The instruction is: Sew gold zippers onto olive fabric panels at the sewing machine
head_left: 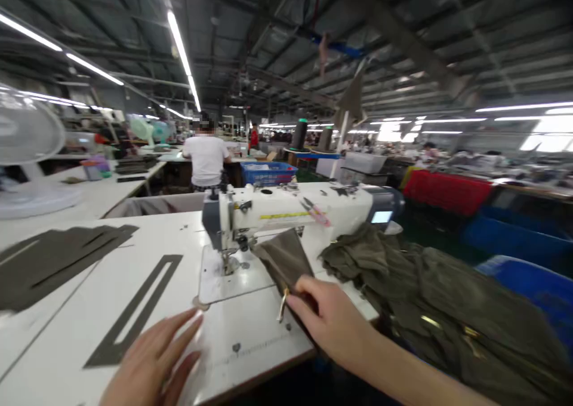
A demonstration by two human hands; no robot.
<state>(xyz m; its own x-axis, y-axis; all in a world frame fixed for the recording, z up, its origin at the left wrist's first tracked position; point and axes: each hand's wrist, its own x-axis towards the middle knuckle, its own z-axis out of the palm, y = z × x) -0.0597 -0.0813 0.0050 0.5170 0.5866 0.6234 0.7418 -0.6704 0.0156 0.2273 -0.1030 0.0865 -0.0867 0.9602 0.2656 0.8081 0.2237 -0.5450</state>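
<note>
Factory hall (286,54), white sewing table (54,358), right hand (326,316) pinching olive fabric (284,260)

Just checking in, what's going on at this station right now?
A person at a white sewing table grips an olive fabric piece in their right hand, beside an industrial sewing machine. A small metal pull shows at the fabric's lower edge. Their left hand is open, holding nothing, over the table. A heap of olive garments lies to the right.
</note>
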